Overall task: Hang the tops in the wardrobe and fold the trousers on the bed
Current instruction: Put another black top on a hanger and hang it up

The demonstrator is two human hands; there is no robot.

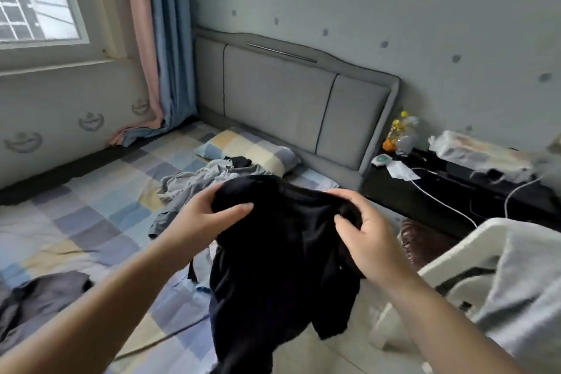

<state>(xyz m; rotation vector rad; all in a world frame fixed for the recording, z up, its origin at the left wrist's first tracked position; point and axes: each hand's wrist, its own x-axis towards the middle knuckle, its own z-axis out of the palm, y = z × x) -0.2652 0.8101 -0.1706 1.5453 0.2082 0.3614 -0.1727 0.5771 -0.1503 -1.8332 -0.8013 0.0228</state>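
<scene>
- Both bare forearms are stretched forward from the lower edge of the view; a black garment [282, 252] is held up between them, above the near edge of the bed [91, 212] and the floor beside it
- Its upper left part is grasped by the left hand [206, 215], fingers curled over the cloth and thumb laid across the front; its upper right part is gripped by the right hand [364, 237], thumb and fingers closed on a bunched fold
- Whether it is a top or trousers cannot be told; the rest of it hangs down loosely
- A crumpled grey garment [194, 188] is seen on the checked sheet behind the hands, near the pillow [252, 150]; a dark garment [39, 297] lies at the lower left of the bed
- A white chair [449, 261] draped with pale cloth is seen at the right
</scene>
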